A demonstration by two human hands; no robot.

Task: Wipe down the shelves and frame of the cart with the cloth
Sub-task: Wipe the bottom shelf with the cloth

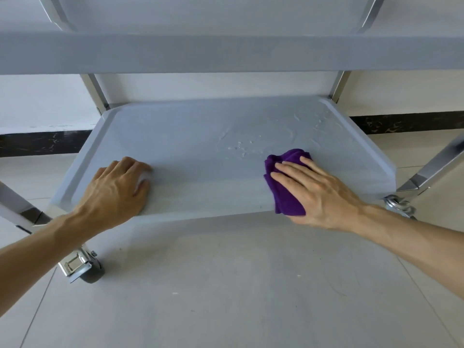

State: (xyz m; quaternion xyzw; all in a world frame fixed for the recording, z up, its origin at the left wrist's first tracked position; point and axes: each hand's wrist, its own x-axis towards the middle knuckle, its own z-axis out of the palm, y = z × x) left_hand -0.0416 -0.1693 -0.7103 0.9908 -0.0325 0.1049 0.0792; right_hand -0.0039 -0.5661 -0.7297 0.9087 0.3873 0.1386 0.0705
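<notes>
Left hand (118,187) is braced at the bottom shelf (188,131) front, grip unclear; cloth (287,197) is pressed beneath the flat-fingered right hand (319,192); mid-shelf droplets (238,148) should be overlapped.

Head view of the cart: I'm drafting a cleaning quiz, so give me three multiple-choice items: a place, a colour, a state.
1. Where is the crumpled fabric cloth? A in a bucket; B on the grey plastic bottom shelf, right side; C hung on a hook.
2. Cloth colour? A white; B green; C purple.
3. Right hand on the cloth? A fingers flat, pressing; B fist, apart from it; C pinching one corner aloft.
Answers: B, it lies under the hand on that shelf; C, deep purple shows; A, straight fingers lie across it.
</notes>
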